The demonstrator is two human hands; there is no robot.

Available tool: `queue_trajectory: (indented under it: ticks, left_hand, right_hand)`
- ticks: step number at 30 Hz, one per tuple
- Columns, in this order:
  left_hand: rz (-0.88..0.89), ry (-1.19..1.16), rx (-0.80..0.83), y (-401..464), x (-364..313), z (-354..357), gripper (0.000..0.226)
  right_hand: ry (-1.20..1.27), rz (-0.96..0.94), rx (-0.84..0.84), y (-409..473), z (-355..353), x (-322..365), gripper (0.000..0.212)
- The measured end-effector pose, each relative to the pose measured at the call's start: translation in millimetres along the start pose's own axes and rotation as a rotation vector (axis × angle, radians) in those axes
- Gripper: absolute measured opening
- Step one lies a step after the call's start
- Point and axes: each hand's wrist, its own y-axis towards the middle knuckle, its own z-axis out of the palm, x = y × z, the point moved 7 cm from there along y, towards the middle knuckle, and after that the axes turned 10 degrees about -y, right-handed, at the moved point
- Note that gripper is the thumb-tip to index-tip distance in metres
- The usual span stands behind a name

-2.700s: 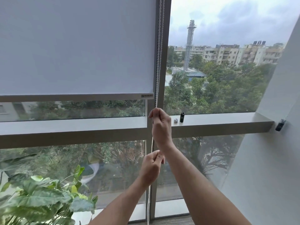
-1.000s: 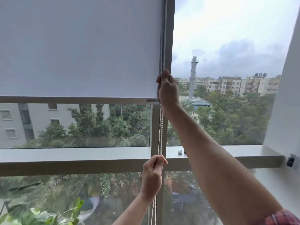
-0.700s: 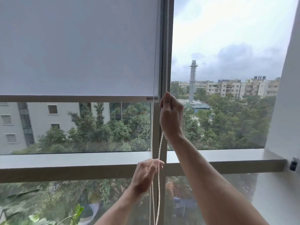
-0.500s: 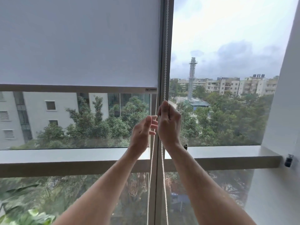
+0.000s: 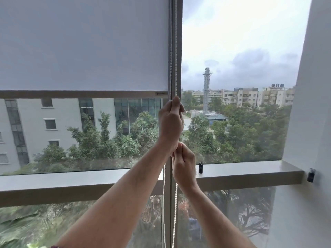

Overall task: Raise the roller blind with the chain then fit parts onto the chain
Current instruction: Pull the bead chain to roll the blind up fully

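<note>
Head view. I see the roller blind covering the upper part of the left window pane, its bottom bar level with the top of the upper hand. The bead chain hangs as two strands along the window frame between the panes. The left hand is the higher one, clenched around the chain just below the bottom bar, thumb tip up against the strand. The right hand sits directly beneath it, touching the left wrist, its fingers curled shut on the same chain; both strands reappear below it and run down out of view. A small black part stands upright on the window ledge, just beside the right hand. A second dark fitting is fixed to the white wall at the ledge's right end.
</note>
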Motion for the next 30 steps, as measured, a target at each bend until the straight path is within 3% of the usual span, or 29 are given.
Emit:
queue_trajectory:
  ticks: [5,8,11,20,26,30]
  left_hand:
    - [-0.017,0.023,-0.006,-35.5,34.4,-30.9,0.043]
    - [0.009,0.085,-0.016,-56.6,50.9,-43.0,0.043]
    - [-0.018,0.089,-0.033,-75.7,68.8,-51.2,0.044]
    - [-0.062,0.058,-0.033,-99.3,85.4,-57.2,0.042]
    - [-0.073,0.127,0.042,-92.9,84.4,-72.6,0.04]
    - [-0.246,0.176,0.163,-83.3,94.6,-99.1,0.047]
  right_hand:
    - [0.11,0.172,0.226,-12.4,3.0,-43.3,0.05]
    - [0.058,0.2,0.116,9.0,-12.5,-47.4,0.06]
    - [0.115,0.177,0.022,40.3,-20.8,-27.1,0.053]
    - [0.271,0.04,0.072,126.2,13.3,92.0,0.035]
    - [0.139,-0.128,-0.112,115.5,13.2,107.3,0.038]
    - [0.124,-0.184,-0.131,96.4,4.1,99.6,0.038]
